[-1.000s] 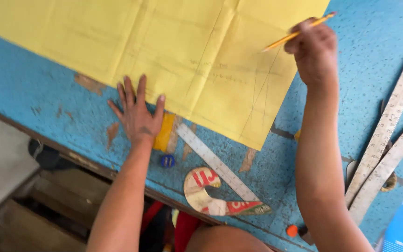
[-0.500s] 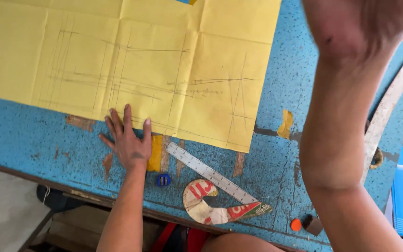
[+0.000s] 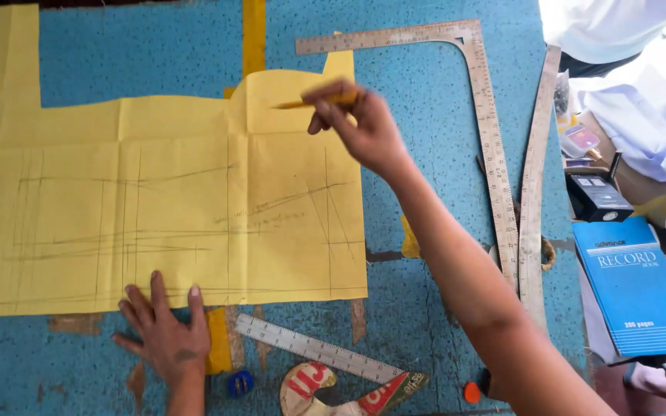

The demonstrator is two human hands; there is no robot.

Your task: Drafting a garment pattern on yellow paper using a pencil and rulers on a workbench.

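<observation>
Both hands show: left hand [image 3: 165, 339] flat on yellow paper [image 3: 156, 216], right hand [image 3: 364, 131] pinching blurred pencil [image 3: 325, 98]

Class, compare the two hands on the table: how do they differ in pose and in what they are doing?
The left hand lies flat, fingers spread, pressing the near edge of the yellow paper; the right hand is raised over the far edge. The left hand holds nothing; the right hand pinches a yellow pencil. The left hand is near the body; the right hand is stretched far out. Both are bare.
</observation>
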